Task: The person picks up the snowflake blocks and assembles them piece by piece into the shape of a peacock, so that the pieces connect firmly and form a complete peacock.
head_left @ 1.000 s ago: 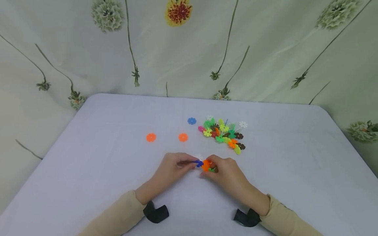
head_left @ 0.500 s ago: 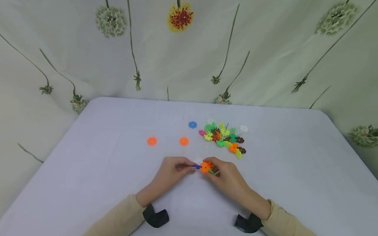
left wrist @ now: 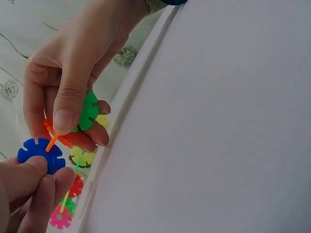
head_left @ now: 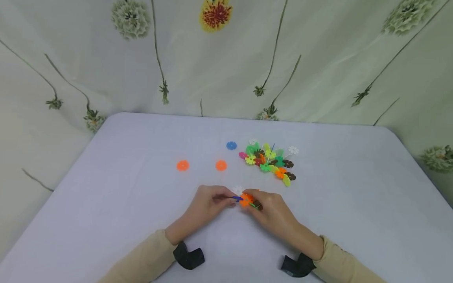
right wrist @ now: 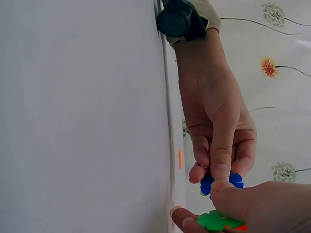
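Observation:
Near the front middle of the table, my left hand (head_left: 205, 204) pinches a dark blue notched flower disc (left wrist: 34, 148) between thumb and fingers. My right hand (head_left: 274, 210) holds an orange notched disc (head_left: 245, 200), with a green disc (left wrist: 89, 112) next to it under the fingers. The orange disc's edge meets the blue disc's rim in the left wrist view; whether their slots are fully engaged I cannot tell. A white disc (head_left: 238, 189) shows just behind the fingertips, partly hidden.
A heap of joined, many-coloured flower discs (head_left: 265, 167) lies beyond my right hand. Apart from it are a lighter blue disc (head_left: 231, 146) and two orange ones, a nearer orange disc (head_left: 221, 165) and an orange disc (head_left: 182, 165) farther left. A flower-patterned cloth (head_left: 230, 59) hangs behind the table.
The blue disc has turned more edge-on to the head view. In my right hand the orange disc has turned its face towards me. Both hands stay in nearly the same place.

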`<state>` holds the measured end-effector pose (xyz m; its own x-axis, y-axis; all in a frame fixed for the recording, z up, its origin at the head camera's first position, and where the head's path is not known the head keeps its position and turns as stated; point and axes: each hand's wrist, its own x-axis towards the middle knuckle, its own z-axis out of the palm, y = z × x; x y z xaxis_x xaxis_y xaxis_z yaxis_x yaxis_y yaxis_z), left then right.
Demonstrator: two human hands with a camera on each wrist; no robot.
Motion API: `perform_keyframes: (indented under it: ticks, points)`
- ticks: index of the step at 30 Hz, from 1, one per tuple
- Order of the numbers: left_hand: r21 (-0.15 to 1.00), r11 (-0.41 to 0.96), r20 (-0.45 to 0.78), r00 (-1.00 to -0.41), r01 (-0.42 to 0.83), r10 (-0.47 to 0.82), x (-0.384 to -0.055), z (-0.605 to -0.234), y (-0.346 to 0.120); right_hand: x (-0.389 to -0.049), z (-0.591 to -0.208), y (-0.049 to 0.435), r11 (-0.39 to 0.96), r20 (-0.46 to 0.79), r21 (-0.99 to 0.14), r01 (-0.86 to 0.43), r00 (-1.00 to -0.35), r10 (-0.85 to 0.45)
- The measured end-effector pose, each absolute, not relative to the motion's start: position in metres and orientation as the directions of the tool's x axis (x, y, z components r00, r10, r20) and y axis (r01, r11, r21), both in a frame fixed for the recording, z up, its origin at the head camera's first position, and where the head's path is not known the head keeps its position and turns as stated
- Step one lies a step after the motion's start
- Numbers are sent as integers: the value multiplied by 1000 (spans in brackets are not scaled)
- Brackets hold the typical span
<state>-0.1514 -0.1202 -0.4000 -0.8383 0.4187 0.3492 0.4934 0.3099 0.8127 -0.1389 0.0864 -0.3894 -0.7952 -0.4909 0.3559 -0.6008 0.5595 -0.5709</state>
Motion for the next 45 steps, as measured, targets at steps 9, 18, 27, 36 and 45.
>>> perform_keyframes:
  ticks: [9, 18, 27, 36, 45]
  points:
    - [845, 333, 283, -879, 418, 383, -156, -400, -122, -141, -388, 84, 564, 282, -650, -509, -851, -444]
    - [887, 335, 177, -905, 317, 387, -160, -400, -125, -144, -390, 86, 537, 279, -687, -489, -861, -426]
    - [854, 343, 235, -877, 392, 419, -163, -392, -122, -149, -392, 91, 307, 88, -919, -245, -891, -446]
    - [864, 320, 227, -868, 389, 442, -176, -376, -126, -151, -395, 90, -163, -104, -967, 194, -891, -441]
    - [680, 589, 43, -827, 436, 561, -197, -389, -125, -154, -394, 95, -567, -126, -696, 441, -852, -508]
